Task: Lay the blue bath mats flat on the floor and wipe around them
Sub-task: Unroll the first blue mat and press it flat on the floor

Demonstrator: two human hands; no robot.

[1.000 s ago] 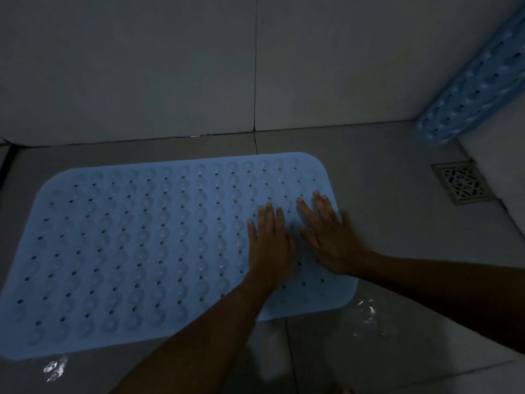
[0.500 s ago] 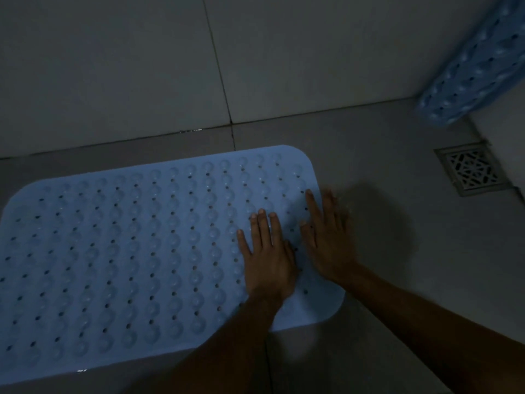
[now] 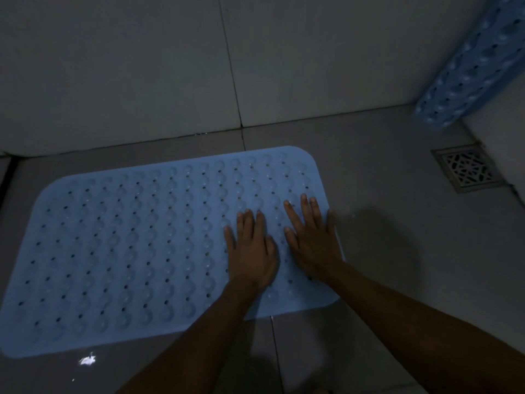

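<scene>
Both our hands lie flat, fingers straight, pressing the right end of the pale blue rectangular rubber bath mat with rows of bumps and holes: the left hand beside the right hand, whose little finger reaches the mat's edge. That mat is spread on the grey tiled floor. A second blue studded mat leans at the wall, beyond the square metal floor drain. Glints near the mat suggest a wet floor; we judge the mat could slide under uneven pressure, or cover the drain.
</scene>
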